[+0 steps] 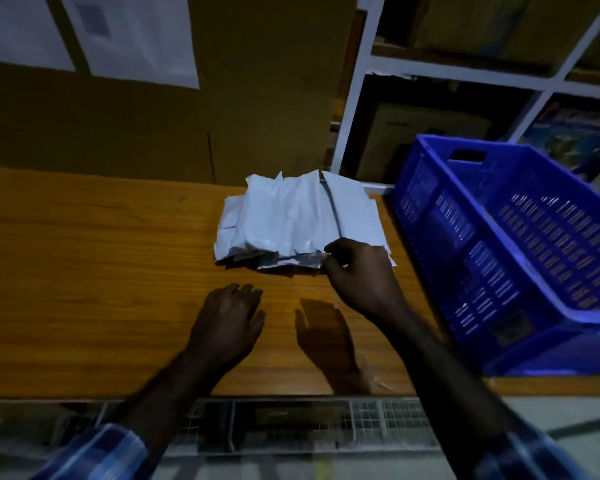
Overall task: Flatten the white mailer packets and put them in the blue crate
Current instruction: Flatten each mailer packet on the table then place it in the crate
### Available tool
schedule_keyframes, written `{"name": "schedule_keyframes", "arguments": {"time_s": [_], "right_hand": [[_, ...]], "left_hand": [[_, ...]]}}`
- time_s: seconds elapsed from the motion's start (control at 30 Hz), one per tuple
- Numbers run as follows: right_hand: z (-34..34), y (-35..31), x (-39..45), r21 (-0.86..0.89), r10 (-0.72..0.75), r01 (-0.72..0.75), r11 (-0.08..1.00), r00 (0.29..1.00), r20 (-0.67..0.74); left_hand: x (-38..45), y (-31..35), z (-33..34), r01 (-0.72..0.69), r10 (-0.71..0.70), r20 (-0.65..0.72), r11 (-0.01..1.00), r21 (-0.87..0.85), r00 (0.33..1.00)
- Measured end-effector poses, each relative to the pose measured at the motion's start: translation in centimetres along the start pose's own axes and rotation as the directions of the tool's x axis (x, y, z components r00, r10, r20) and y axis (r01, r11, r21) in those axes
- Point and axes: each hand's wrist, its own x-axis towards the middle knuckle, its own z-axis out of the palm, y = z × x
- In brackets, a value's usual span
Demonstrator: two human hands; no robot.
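White mailer packets [300, 220] lie heaped on the wooden table [84, 271], the blue crate [520, 237] at 3 o'clock. The right hand [361, 271] pinches the heap's near corner; the left hand [229, 317] rests relaxed, holding nothing. Lifting one-handed (slick plastic) could fan the heap apart.

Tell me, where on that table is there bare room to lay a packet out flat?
Bare wood on the table left of the packets and left hand. A smaller strip lies between both hands. It is crowded by the right hand and crate.
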Motion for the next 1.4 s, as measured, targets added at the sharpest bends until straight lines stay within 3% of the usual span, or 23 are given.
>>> {"name": "schedule_keyframes", "arguments": {"time_s": [0.07, 0.17, 0.3, 0.43, 0.7, 0.77, 0.87, 0.97, 1.03, 1.13, 1.2, 1.3, 1.37, 1.4], "right_hand": [[1.8, -0.5, 0.5, -0.032, 0.056, -0.057, 0.998, 0.998, -0.019], [3.5, -1.0, 1.8, -0.086, 0.095, -0.099, 0.991, 0.994, -0.053], [5.5, -1.8, 4.3, -0.129, 0.104, -0.112, 0.985, 0.992, -0.068], [8.9, -3.9, 7.9, -0.115, 0.096, -0.093, 0.989, 0.995, 0.022], [16.3, -6.6, 13.3, -0.213, 0.275, -0.26, 0.942, 0.961, 0.044], [17.1, -6.4, 13.4, -0.216, 0.254, -0.249, 0.944, 0.967, -0.005], [16.5, -6.3, 13.7, -0.062, 0.145, -0.153, 0.986, 0.982, -0.124], [12.9, -7.0, 13.4, 0.045, 0.074, -0.068, 0.997, 0.986, -0.151], [9.5, -7.4, 11.9, 0.158, -0.014, 0.047, 0.986, 0.98, -0.201], [5.1, -6.5, 7.9, 0.216, -0.095, 0.11, 0.97, 0.992, -0.078], [3.5, -4.2, 4.9, 0.185, -0.106, 0.085, 0.979, 0.989, 0.107], [2.5, -0.6, 1.5, 0.126, -0.139, 0.105, 0.986, 0.945, 0.295], [2.3, 1.3, -0.1, 0.104, -0.168, 0.138, 0.985, 0.903, 0.395], [2.3, 2.0, -0.6, 0.086, -0.178, 0.156, 0.984, 0.883, 0.435]], "left_hand": [[-0.2, -2.4, 1.6, 0.102, -0.107, 0.069, 0.993, 0.063, 0.992], [-0.4, -3.9, 2.7, 0.216, -0.216, 0.095, 0.976, 0.018, 0.972], [-0.3, -3.9, 3.1, 0.2, -0.201, 0.075, 0.98, 0.02, 0.977], [-0.3, -4.1, 3.3, 0.197, -0.201, 0.089, 0.979, 0.048, 0.976], [0.1, -4.1, 3.3, 0.189, -0.195, 0.081, 0.979, 0.069, 0.978], [0.1, -4.1, 3.4, 0.197, -0.202, 0.078, 0.978, 0.062, 0.976], [0.1, -4.1, 3.5, 0.195, -0.197, 0.078, 0.98, 0.042, 0.977], [0.0, -4.2, 3.4, 0.216, -0.217, 0.072, 0.976, 0.016, 0.974], [0.1, -4.2, 3.2, 0.256, -0.254, 0.041, 0.962, -0.096, 0.966], [0.0, -3.9, 1.9, 0.288, -0.387, -0.109, 0.821, -0.494, 0.916], [-0.2, -3.9, 0.9, 0.288, -0.559, -0.173, 0.638, -0.714, 0.811], [-0.2, -4.5, 0.6, 0.231, -0.739, -0.11, 0.343, -0.911, 0.665], [-0.5, -4.3, 0.7, 0.178, -0.743, -0.066, 0.244, -0.953, 0.666], [-0.9, -3.8, 0.8, 0.172, -0.714, -0.065, 0.255, -0.951, 0.697]]}}
